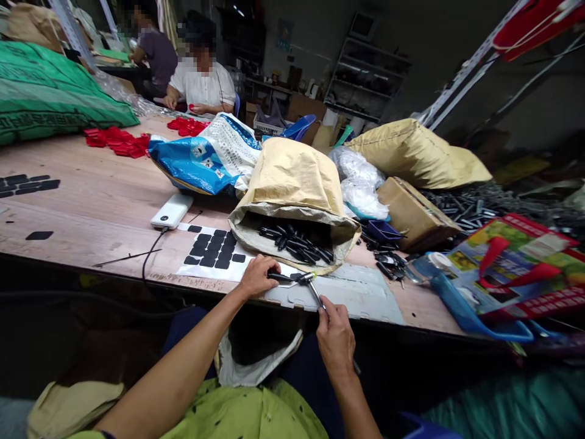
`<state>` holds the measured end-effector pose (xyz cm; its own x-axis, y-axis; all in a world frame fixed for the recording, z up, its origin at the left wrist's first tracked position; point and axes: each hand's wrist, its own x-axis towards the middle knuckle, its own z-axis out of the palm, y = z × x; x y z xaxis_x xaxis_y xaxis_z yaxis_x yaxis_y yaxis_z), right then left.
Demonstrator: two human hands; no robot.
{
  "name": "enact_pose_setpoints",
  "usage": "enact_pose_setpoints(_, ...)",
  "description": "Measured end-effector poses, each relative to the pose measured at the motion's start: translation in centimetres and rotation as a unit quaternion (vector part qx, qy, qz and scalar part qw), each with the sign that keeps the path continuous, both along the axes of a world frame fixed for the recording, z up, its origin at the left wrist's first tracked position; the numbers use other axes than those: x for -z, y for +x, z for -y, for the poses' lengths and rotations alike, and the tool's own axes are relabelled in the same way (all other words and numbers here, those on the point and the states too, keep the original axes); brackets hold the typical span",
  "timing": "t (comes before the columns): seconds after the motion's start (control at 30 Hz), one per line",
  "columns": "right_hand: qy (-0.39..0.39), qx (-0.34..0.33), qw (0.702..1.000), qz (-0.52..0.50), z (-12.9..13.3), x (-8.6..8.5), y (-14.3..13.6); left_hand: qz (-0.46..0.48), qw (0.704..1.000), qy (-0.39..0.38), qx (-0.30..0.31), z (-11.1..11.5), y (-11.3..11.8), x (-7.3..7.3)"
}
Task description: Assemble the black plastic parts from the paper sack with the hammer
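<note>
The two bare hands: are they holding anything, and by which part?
The left hand holds a slim black piece by one end; the right hand grips a hammer-like tool by its handle.

The table (114,177) is lit; back wall (315,52) dim; right edge smeared, perhaps lens stretch.

I am facing a dark wall (315,36) in dim light; a metal rack (368,76) is standing before it. Left of the rack: poster (284,35) hanging, counter (274,88) running low. Right of it: pale slotted post (457,89) slanting. Nearer than the rack, a wood-topped table (105,189) is stretching.
</note>
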<state>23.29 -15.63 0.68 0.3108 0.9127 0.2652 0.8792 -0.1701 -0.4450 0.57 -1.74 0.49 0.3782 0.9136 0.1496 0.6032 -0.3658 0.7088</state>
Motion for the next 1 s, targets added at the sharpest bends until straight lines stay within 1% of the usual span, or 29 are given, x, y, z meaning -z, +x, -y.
enact_pose_setpoints(0.1,0.000,0.009,1.000,0.024,0.3,0.5,-0.3,0.028,0.999,-0.014,-0.030,0.0,0.0,0.4)
enact_pose_setpoints(0.17,-0.001,0.015,0.999,0.038,0.3,0.7,-0.6,0.037,0.998,-0.016,-0.039,0.1,0.0,0.7)
enact_pose_setpoints(0.27,-0.012,0.022,0.998,0.054,0.4,0.9,-0.6,0.036,0.999,0.009,-0.019,0.1,-0.1,1.0)
enact_pose_setpoints(0.37,-0.014,0.021,0.998,0.059,0.5,0.9,-0.6,0.029,0.999,0.035,0.000,0.2,-0.1,0.9)
enact_pose_setpoints(0.5,-0.003,0.019,0.998,0.067,0.6,1.0,-0.5,0.028,0.999,0.029,0.036,0.5,-0.1,-0.1)
enact_pose_setpoints(0.6,-0.002,0.015,0.997,0.072,0.5,1.0,-0.5,0.037,0.996,0.042,0.062,2.0,-0.2,-1.2)
enact_pose_setpoints(0.67,-0.007,0.013,0.997,0.075,0.5,1.0,-0.5,0.047,0.993,0.032,0.103,4.0,-0.3,-1.6)
enact_pose_setpoints(0.7,-0.009,0.012,0.997,0.076,0.5,1.0,-0.5,0.051,0.990,0.015,0.129,5.2,-0.4,-1.6)
enact_pose_setpoints(0.77,-0.013,0.012,0.997,0.077,0.4,1.0,-0.5,0.043,0.985,-0.028,0.167,7.8,-0.5,-0.9)
enact_pose_setpoints(0.8,-0.013,0.012,0.997,0.077,0.4,1.0,-0.5,0.026,0.984,-0.048,0.171,9.0,-0.5,-0.1)
enact_pose_setpoints(0.83,-0.014,0.011,0.997,0.077,0.4,1.1,-0.4,0.000,0.984,-0.065,0.166,9.9,-0.6,0.9)
enact_pose_setpoints(0.9,-0.014,0.009,0.997,0.078,0.4,1.1,-0.4,-0.073,0.983,-0.100,0.136,11.2,-0.6,3.3)
enact_pose_setpoints(1.0,-0.010,0.007,0.997,0.082,0.4,1.2,-0.4,-0.197,0.964,-0.159,0.079,11.9,-0.4,7.2)
